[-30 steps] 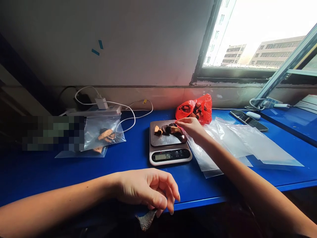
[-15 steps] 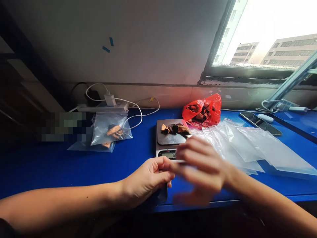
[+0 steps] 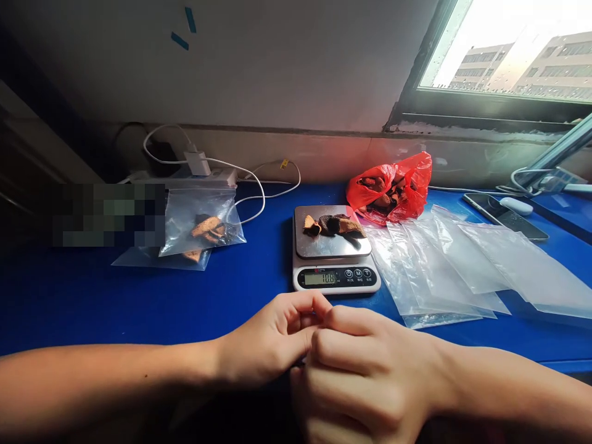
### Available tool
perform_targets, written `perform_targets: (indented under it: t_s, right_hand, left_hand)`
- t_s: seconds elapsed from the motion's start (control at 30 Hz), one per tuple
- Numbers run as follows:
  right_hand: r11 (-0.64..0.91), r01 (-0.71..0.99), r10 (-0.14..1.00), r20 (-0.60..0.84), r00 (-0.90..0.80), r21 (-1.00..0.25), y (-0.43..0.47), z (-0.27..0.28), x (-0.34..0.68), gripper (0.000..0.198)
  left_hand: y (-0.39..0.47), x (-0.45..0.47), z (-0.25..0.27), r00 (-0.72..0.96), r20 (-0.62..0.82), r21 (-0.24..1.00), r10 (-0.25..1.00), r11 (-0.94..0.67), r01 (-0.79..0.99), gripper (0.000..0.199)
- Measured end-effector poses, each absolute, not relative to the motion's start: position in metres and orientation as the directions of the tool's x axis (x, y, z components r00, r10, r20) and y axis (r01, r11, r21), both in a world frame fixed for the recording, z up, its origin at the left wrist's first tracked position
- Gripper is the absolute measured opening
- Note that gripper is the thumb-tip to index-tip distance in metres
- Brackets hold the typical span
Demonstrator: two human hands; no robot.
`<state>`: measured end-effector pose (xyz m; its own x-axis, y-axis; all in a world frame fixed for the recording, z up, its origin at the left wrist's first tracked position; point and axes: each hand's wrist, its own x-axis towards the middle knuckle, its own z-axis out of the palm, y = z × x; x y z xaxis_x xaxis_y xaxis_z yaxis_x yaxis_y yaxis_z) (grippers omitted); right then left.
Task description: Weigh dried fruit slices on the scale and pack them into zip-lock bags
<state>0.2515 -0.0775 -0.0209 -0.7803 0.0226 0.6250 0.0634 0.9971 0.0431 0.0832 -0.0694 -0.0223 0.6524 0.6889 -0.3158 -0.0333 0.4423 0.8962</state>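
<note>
Close in front of the kitchen scale (image 3: pixel 303 262), my left hand (image 3: pixel 272 336) is closed in a pinch. My right hand (image 3: pixel 365 364) meets it with curled fingers, knuckles toward me. Whatever the fingertips hold, if anything, is hidden behind them. Several dark-skinned, tan dried slices (image 3: pixel 345 226) lie on the scale's steel plate (image 3: pixel 324 248). The lit display (image 3: pixel 320 279) appears to read 10.8. Behind the scale, to the right, an open red plastic bag (image 3: pixel 419 176) contains more of these dried pieces.
Several clear zip bags (image 3: pixel 485 265) lie fanned out on the blue table (image 3: pixel 250 271) at right, near a phone (image 3: pixel 509 217) and a white case (image 3: pixel 517 206). Filled zip bags (image 3: pixel 203 213) lie at left, beside a power strip and a charger (image 3: pixel 198 163) with white cable.
My right hand has come down from in front of the scale to meet my left. The whole display now shows, with a different reading. The view has tilted slightly downward.
</note>
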Motion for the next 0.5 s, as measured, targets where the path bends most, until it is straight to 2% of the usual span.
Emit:
perform_targets:
  t_s: [0.13, 0.2, 0.3, 0.5]
  right_hand:
    - [0.984, 0.077, 0.158, 0.596, -0.788, -0.160, -0.079, -0.021, 0.260, 0.029]
    - [0.971, 0.090, 0.206, 0.586, -0.784, -0.221, -0.079, -0.023, 0.260, 0.027]
    - [0.979, 0.094, 0.183, 0.589, -0.787, -0.178, -0.079, -0.023, 0.257, 0.030]
    - [0.986, 0.135, 0.164, 0.647, -0.745, -0.095, -0.079, -0.015, 0.249, 0.035]
  left_hand:
    - [-0.070, 0.080, -0.025, 0.732, -0.279, 0.919, 0.622, 0.394, 0.016, 0.019]
    - [-0.071, 0.079, -0.027, 0.747, -0.234, 0.926, 0.622, 0.377, -0.024, 0.018]
    - [-0.071, 0.080, -0.029, 0.737, -0.173, 0.926, 0.654, 0.363, -0.104, 0.019]
    - [-0.068, 0.080, -0.031, 0.774, -0.090, 0.929, 0.627, 0.334, -0.161, 0.023]
